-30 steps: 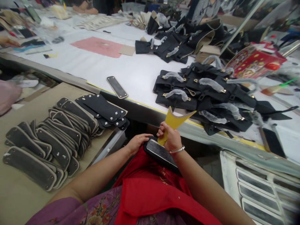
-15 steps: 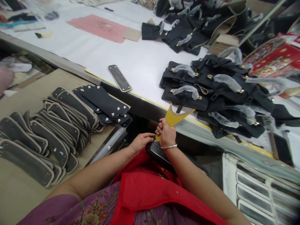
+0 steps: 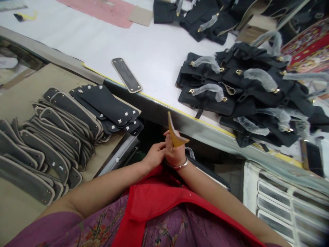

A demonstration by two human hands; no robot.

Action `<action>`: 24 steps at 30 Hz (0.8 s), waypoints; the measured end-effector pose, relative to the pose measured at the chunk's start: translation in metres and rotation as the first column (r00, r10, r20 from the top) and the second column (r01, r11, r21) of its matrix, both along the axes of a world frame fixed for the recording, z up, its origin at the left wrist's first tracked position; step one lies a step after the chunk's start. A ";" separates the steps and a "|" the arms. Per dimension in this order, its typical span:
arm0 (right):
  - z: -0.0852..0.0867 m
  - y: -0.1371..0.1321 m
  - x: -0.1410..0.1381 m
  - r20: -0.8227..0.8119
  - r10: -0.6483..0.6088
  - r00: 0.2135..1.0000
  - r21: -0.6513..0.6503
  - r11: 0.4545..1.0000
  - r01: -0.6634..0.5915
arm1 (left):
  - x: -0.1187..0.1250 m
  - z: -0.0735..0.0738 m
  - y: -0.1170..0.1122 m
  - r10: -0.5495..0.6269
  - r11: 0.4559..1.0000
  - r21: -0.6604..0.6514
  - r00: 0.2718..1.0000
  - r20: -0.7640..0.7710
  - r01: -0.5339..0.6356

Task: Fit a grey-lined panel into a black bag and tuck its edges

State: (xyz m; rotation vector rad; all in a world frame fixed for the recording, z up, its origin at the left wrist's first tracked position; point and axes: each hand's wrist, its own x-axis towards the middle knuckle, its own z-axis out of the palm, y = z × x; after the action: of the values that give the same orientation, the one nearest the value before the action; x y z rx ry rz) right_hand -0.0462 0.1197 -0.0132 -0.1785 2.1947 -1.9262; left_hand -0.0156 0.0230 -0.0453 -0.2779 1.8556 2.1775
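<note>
My right hand (image 3: 174,152) is closed round a yellow scraper (image 3: 174,133), whose curved blade points up and away from me. My left hand (image 3: 154,155) rests right beside it, fingers curled against something dark that the hands mostly hide. A black flat piece (image 3: 205,169) lies on my lap under the right wrist, over a red cloth (image 3: 154,202). A silver bangle circles my right wrist.
To my left, a tan board (image 3: 15,212) holds rows of black oblong pieces (image 3: 59,130) with metal studs. One oblong piece (image 3: 126,74) lies on the white table (image 3: 89,44). Black handbags with wrapped handles (image 3: 231,89) pile at the right. White trays (image 3: 282,206) sit low right.
The view has tilted downward. My right hand has turned the scraper so its blade now stands edge-on, and both hands have drawn closer together over the black piece.
</note>
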 end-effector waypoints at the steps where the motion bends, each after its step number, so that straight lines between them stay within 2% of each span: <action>1: 0.003 0.000 0.002 -0.095 0.043 0.995 0.064 0.997 -0.037 | 0.002 -0.001 0.002 0.034 0.999 0.005 0.999 -0.007 -0.034; 3: 0.008 -0.002 0.003 -0.214 0.121 0.969 0.166 0.982 -0.085 | 0.006 -0.003 0.007 0.088 0.995 0.054 0.996 -0.018 -0.087; 5: 0.012 -0.004 -0.002 -0.188 0.122 0.975 0.176 0.980 -0.088 | 0.006 -0.005 0.011 0.082 0.992 0.092 0.997 0.010 -0.082; 7: 0.016 -0.004 -0.013 0.051 0.035 0.998 0.058 0.998 -0.038 | 0.004 -0.004 0.011 0.016 0.994 0.111 1.000 0.025 -0.019; 8: 0.019 -0.002 -0.021 0.221 0.003 0.975 -0.018 1.000 0.001 | 0.004 -0.003 0.010 -0.015 0.994 0.113 0.999 0.030 0.011; 10: 0.028 0.006 -0.038 0.499 0.005 0.867 -0.128 0.989 0.068 | 0.007 -0.001 0.004 -0.038 0.993 0.109 0.999 0.038 0.034; 12: 0.039 0.014 -0.057 0.603 0.063 0.795 -0.175 0.983 0.055 | 0.015 -0.001 -0.006 -0.013 0.994 0.112 0.998 0.054 0.007; 16: 0.052 0.012 -0.108 0.670 0.168 0.723 -0.232 0.973 -0.011 | 0.034 -0.006 -0.026 0.071 0.993 0.083 0.993 0.090 -0.079; 18: 0.047 0.001 -0.134 0.688 0.153 0.709 -0.222 0.975 0.005 | 0.041 -0.007 -0.033 0.106 0.993 0.034 0.990 0.091 -0.110; 20: 0.034 -0.012 -0.154 0.709 0.104 0.697 -0.173 0.985 0.029 | 0.045 -0.007 -0.039 0.141 0.990 -0.017 0.987 0.079 -0.140; 24: 0.009 -0.026 -0.169 0.721 0.018 0.693 -0.094 0.993 0.073 | 0.048 0.000 -0.048 0.158 0.982 -0.115 0.987 0.033 -0.153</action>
State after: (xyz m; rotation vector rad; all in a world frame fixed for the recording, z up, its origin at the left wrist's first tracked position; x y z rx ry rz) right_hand -0.2147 0.0938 -0.0040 0.5257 1.5484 -1.7112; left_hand 0.0319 -0.0247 -0.0448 -0.5039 1.9967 2.1505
